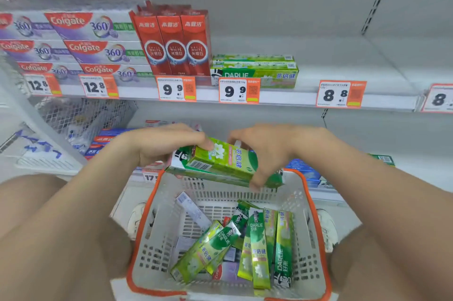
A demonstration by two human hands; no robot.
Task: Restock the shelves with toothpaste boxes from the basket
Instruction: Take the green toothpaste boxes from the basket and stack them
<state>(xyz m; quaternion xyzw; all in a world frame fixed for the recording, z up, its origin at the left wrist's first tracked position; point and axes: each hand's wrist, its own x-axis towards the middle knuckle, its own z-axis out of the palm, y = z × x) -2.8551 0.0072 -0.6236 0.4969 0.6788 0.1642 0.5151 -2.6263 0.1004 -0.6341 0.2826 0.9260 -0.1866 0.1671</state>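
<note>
In the head view, green toothpaste boxes (220, 161) are gripped above the basket (157, 234) by curled fingers of the left hand (169, 143) and right hand (264, 151), and are best squared before being laid on the matching shelf stack (255, 72).

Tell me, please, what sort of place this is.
Most likely a supermarket or drugstore toothpaste aisle: white metal shelves carry orange-and-white price tags and stacked purple-and-white Colgate boxes, and a grey plastic shopping basket with an orange rim holds green Darlie toothpaste boxes.
</note>
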